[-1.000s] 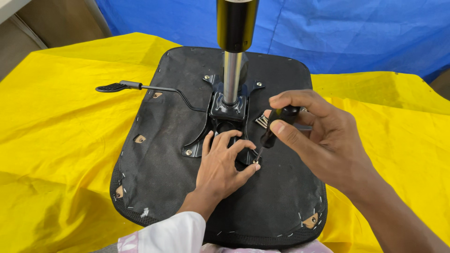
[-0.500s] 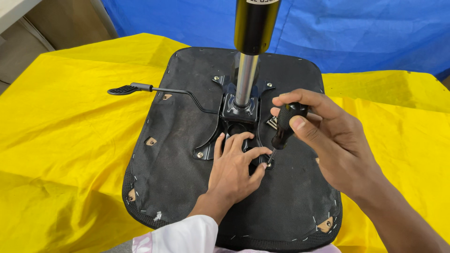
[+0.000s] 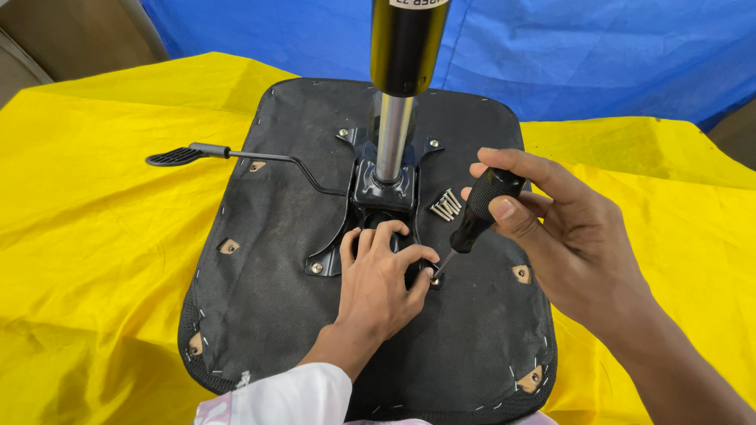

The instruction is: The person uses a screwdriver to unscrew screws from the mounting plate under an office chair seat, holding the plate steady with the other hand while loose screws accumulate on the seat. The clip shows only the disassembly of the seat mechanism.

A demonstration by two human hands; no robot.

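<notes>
Lowered, right hand [image 3: 579,236] fingers [image 3: 504,208] grip screwdriver [image 3: 480,212] at screw [image 3: 434,275].

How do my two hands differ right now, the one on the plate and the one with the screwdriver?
The left hand lies flat on the black mounting plate, fingertips at a screw; the right hand is raised. The left hand holds nothing; the right hand grips a black-handled screwdriver. Both meet at the same corner screw.

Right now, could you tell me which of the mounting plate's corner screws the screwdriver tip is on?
The near right corner screw, beside the left hand's fingertips. The near left and the two far corner screws are untouched.
</notes>
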